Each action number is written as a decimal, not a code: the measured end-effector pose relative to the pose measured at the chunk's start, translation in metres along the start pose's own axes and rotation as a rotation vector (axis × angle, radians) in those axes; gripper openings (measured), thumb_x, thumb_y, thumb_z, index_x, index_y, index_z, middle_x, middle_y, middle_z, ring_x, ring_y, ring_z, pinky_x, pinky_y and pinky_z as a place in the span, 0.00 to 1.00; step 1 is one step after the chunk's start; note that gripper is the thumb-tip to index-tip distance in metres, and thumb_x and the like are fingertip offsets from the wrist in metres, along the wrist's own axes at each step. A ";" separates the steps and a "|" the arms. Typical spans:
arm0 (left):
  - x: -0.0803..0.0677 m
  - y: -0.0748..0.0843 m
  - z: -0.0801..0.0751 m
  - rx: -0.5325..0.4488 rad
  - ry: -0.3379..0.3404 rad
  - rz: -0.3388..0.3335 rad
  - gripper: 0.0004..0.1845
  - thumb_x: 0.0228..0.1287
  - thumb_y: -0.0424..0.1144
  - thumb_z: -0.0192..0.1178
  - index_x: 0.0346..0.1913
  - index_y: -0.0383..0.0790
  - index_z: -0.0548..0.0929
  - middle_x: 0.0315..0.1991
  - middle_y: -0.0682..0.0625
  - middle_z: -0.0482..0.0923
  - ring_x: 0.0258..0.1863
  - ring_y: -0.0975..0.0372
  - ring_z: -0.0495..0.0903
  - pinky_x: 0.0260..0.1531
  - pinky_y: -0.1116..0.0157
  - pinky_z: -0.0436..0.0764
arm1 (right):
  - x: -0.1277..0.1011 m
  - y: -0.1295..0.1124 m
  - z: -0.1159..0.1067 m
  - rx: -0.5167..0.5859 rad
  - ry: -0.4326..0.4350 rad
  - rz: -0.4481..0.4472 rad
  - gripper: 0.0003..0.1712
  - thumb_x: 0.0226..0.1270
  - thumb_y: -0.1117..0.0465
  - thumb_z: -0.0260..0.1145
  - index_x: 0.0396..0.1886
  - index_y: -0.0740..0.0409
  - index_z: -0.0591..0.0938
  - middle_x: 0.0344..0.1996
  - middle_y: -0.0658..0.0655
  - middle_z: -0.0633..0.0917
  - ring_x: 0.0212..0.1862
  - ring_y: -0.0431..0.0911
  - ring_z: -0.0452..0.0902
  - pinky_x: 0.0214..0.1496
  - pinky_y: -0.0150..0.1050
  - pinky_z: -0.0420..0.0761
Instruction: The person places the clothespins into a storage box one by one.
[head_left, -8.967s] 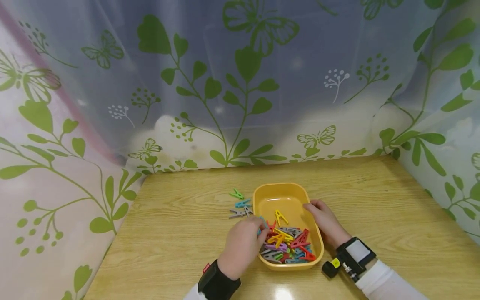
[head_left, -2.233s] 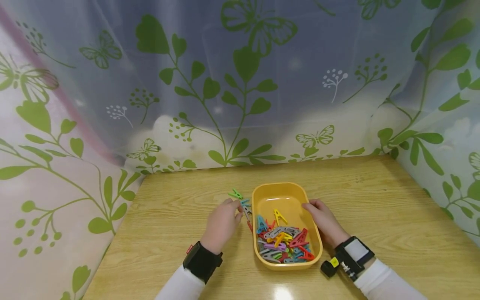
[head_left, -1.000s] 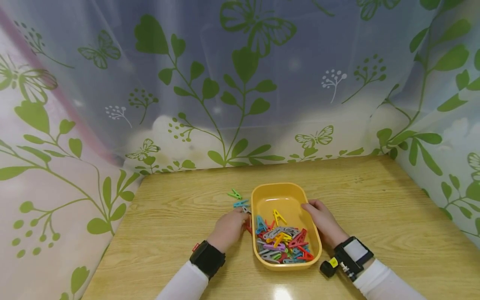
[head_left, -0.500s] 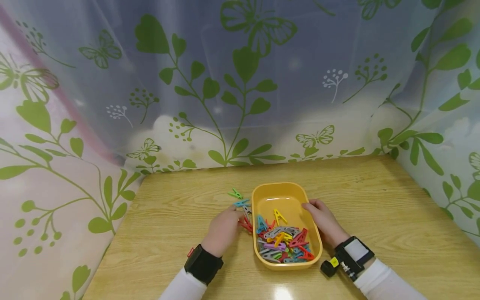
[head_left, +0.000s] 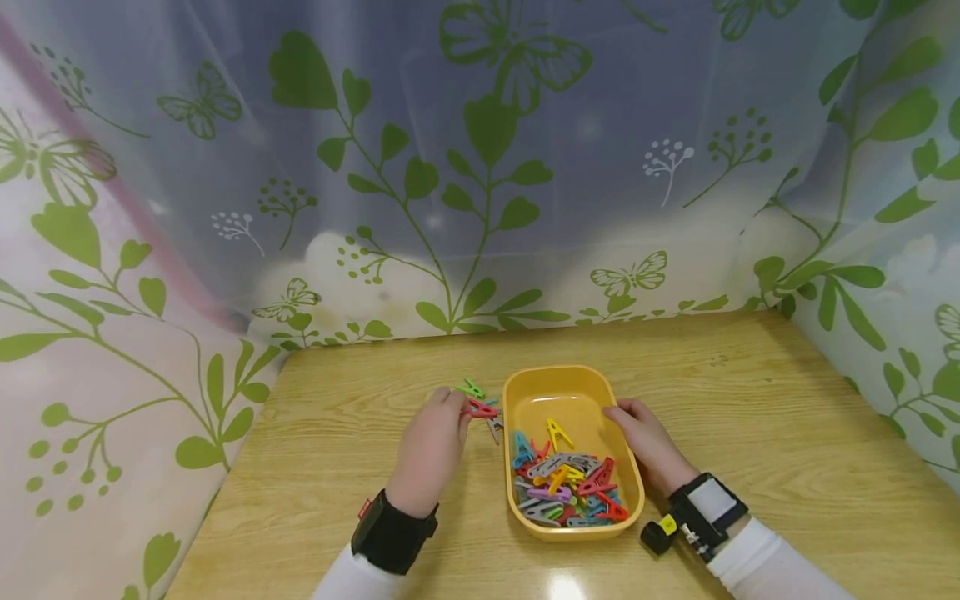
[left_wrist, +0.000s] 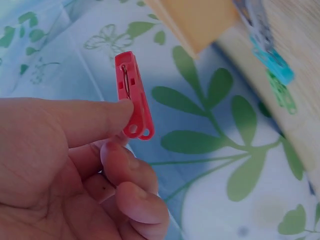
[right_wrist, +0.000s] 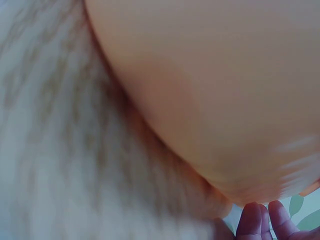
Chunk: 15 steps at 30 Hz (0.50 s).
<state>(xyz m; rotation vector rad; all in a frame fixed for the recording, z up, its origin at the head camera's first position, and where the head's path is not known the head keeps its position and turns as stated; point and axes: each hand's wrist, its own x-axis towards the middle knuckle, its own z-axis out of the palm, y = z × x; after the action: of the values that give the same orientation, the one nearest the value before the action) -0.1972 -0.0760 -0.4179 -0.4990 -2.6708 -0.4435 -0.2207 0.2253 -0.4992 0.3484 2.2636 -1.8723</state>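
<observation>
Left hand: the left hand (head_left: pixel 429 442) pinches a red clip (head_left: pixel 481 409) between thumb and forefinger, just left of the yellow tray (head_left: pixel 634 482) and above the table (head_left: pixel 337 467); the wrist view shows the red clip (left_wrist: pixel 133 96) gripped low on its body, its closed end sticking up free.
Right hand: the right hand (head_left: pixel 647 446) rests against the tray's right rim with its fingers curled over the edge — it steadies the tray; its wrist view shows only the tray wall and fingertips (right_wrist: pixel 260 222).
Loose clips: a green clip (head_left: pixel 471 388) lies on the table beyond the red one, and a grey clip (head_left: pixel 495 428) lies just beside the tray's left wall; a blue one sits between them, mostly hidden in the head view.
Tray contents: a heap of coloured clips (head_left: pixel 570 487) fills the near half; the far half holds one yellow clip (head_left: pixel 558 433).
Risk, grip: the pinch looks light and sits near one end, so the red clip could twist or spring out of the fingers — small smooth plastic gives little to hold.
Risk, neighbours: the clips on the table lie close together; setting the red one down carelessly could knock the green or blue one out of place.
Risk, tray: a nudge from the left knuckles could shift the tray if the right hand eases off.
</observation>
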 end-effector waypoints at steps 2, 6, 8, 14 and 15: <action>0.000 0.006 -0.003 -0.008 -0.001 0.004 0.05 0.67 0.34 0.70 0.38 0.39 0.83 0.34 0.49 0.77 0.27 0.62 0.78 0.26 0.67 0.76 | 0.000 0.000 0.000 -0.003 0.002 0.002 0.35 0.81 0.45 0.54 0.71 0.68 0.63 0.62 0.68 0.75 0.53 0.49 0.78 0.49 0.33 0.81; -0.003 0.019 -0.008 -0.028 -0.031 0.016 0.05 0.67 0.36 0.70 0.40 0.39 0.84 0.38 0.49 0.80 0.29 0.62 0.79 0.29 0.66 0.79 | 0.000 0.000 0.000 -0.003 0.004 0.002 0.35 0.81 0.45 0.54 0.71 0.67 0.64 0.62 0.68 0.75 0.54 0.50 0.78 0.50 0.34 0.81; -0.004 0.025 -0.008 -0.044 -0.054 0.023 0.05 0.67 0.36 0.70 0.39 0.40 0.84 0.38 0.50 0.80 0.30 0.63 0.78 0.30 0.67 0.79 | 0.000 0.001 0.000 -0.005 0.007 0.001 0.34 0.81 0.45 0.54 0.71 0.67 0.64 0.62 0.68 0.75 0.54 0.50 0.78 0.50 0.34 0.81; -0.010 0.040 -0.005 -0.083 -0.130 0.069 0.04 0.68 0.36 0.69 0.41 0.40 0.85 0.37 0.51 0.79 0.32 0.64 0.79 0.32 0.68 0.80 | 0.000 0.000 0.000 -0.012 0.011 -0.001 0.34 0.81 0.46 0.54 0.70 0.68 0.64 0.61 0.68 0.75 0.53 0.49 0.77 0.49 0.33 0.80; -0.010 0.042 -0.003 -0.087 -0.143 0.076 0.04 0.68 0.36 0.69 0.41 0.40 0.85 0.38 0.51 0.79 0.33 0.64 0.79 0.33 0.68 0.80 | -0.001 0.000 0.000 -0.009 0.009 0.000 0.34 0.81 0.46 0.54 0.70 0.68 0.64 0.61 0.68 0.75 0.53 0.50 0.77 0.49 0.33 0.80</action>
<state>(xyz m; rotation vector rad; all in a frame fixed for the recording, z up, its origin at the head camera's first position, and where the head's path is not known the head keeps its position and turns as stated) -0.1704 -0.0426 -0.4096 -0.6792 -2.7668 -0.5215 -0.2202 0.2250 -0.4989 0.3566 2.2773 -1.8632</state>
